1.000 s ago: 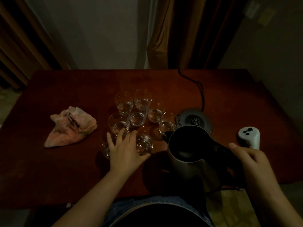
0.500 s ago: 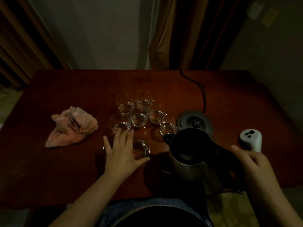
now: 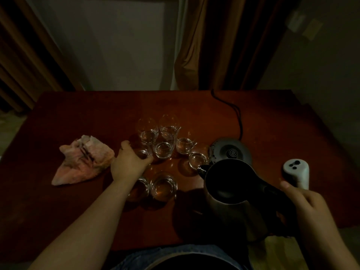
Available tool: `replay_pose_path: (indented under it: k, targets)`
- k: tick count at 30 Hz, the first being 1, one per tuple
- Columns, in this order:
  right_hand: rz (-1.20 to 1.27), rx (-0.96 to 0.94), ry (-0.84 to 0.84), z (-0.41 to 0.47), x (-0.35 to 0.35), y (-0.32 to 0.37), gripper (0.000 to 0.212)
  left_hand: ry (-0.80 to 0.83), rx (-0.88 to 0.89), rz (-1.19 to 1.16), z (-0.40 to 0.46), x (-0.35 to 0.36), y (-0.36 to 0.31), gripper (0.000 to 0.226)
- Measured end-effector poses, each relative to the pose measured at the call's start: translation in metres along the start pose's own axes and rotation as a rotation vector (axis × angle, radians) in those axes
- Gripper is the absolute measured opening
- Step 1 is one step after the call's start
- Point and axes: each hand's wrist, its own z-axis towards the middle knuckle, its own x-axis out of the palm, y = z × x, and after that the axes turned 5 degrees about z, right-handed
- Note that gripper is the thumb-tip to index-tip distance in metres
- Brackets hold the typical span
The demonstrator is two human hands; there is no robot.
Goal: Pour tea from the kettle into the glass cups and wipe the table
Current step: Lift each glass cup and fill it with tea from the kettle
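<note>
Kettle (image 3: 231,193) upright, spout toward cups, right hand (image 3: 303,203) gripping its handle, left hand (image 3: 129,162) clasping a glass cup (image 3: 143,151)

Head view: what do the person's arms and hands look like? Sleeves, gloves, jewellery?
Both forearms are bare up to the frame edge: no sleeves in view. The left hand and right hand wear no gloves, and no rings, watch or bands show in the dim light. At the bottom edge, blue denim covers the lap.
</note>
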Motion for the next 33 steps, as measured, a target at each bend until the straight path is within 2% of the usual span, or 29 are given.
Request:
replay_pose_path:
  k: [2, 4, 6, 8, 11, 14, 15, 18, 19, 22, 23, 30, 33]
  targets:
    - [0.009, 0.013, 0.011, 0.000, -0.001, 0.000, 0.107, -0.091, 0.016, -0.146, -0.006, -0.009, 0.001, 0.090]
    - [0.015, 0.025, 0.015, -0.002, 0.000, 0.002, 0.086, -0.128, 0.096, -0.245, -0.012, -0.020, -0.004, 0.088]
    - [0.018, 0.017, 0.022, -0.002, 0.001, 0.003, 0.090, -0.117, 0.190, -0.296, -0.026, -0.028, -0.016, 0.087]
    - [0.046, 0.021, 0.024, -0.001, -0.002, 0.003, 0.093, -0.044, 0.253, -0.364, -0.044, -0.031, -0.032, 0.087]
    - [0.110, 0.062, 0.025, 0.001, -0.010, 0.008, 0.069, 0.112, 0.326, -0.439, -0.066, -0.022, -0.049, 0.090]
    - [0.085, 0.078, 0.014, 0.001, -0.019, 0.010, 0.090, 0.232, 0.363, -0.397, -0.080, -0.007, -0.055, 0.095]
    - [0.087, 0.083, -0.003, 0.001, -0.021, 0.010, 0.088, 0.253, 0.389, -0.370, -0.083, -0.001, -0.055, 0.092]
    - [0.112, 0.020, -0.084, -0.007, -0.024, 0.014, 0.065, 0.315, 0.442, -0.294, -0.092, 0.014, -0.052, 0.085]
    - [0.093, 0.007, -0.100, -0.007, -0.025, 0.014, 0.072, 0.334, 0.455, -0.268, -0.094, 0.020, -0.051, 0.085]
    - [-0.008, 0.064, -0.043, -0.004, -0.031, 0.010, 0.125, 0.358, 0.499, -0.217, -0.097, 0.030, -0.050, 0.079]
    - [-0.036, 0.059, -0.012, -0.005, -0.030, 0.013, 0.133, 0.356, 0.517, -0.205, -0.098, 0.032, -0.050, 0.077]
    - [-0.180, 0.036, 0.088, -0.015, -0.023, 0.028, 0.151, 0.296, 0.558, -0.203, -0.097, 0.034, -0.048, 0.073]
    - [-0.232, 0.019, 0.082, -0.016, -0.022, 0.030, 0.146, 0.283, 0.558, -0.190, -0.097, 0.032, -0.047, 0.074]
